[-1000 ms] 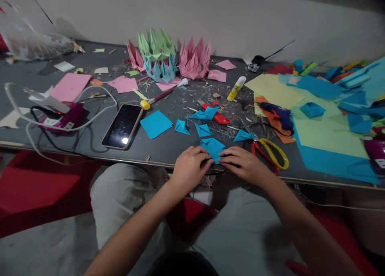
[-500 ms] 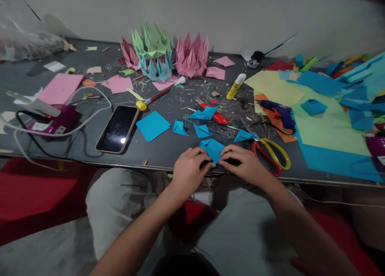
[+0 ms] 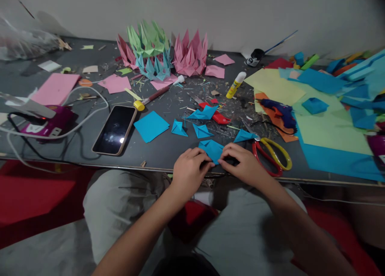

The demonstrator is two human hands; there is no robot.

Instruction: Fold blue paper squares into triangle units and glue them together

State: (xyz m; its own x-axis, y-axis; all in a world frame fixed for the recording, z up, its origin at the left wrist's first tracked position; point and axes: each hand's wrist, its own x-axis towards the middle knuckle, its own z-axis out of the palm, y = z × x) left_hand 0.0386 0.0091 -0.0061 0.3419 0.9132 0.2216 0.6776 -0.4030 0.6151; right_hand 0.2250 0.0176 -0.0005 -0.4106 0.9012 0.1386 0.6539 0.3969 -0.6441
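Bare left hand [image 3: 190,168], bare right hand [image 3: 241,162], both angled inward, each grip pinching a folded blue paper sheet [image 3: 211,149].

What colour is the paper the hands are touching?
Bright blue; the folded paper shows best in the head view.

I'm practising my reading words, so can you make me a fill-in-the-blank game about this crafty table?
The left hand and right hand touch a folded paper coloured ____.
In the picture, the phone lies to the ____ of the square paper.
The scissors have handles coloured red and ____.
The glue stick has a yellow body and a ____ top.

Missing words: blue; left; yellow; white.
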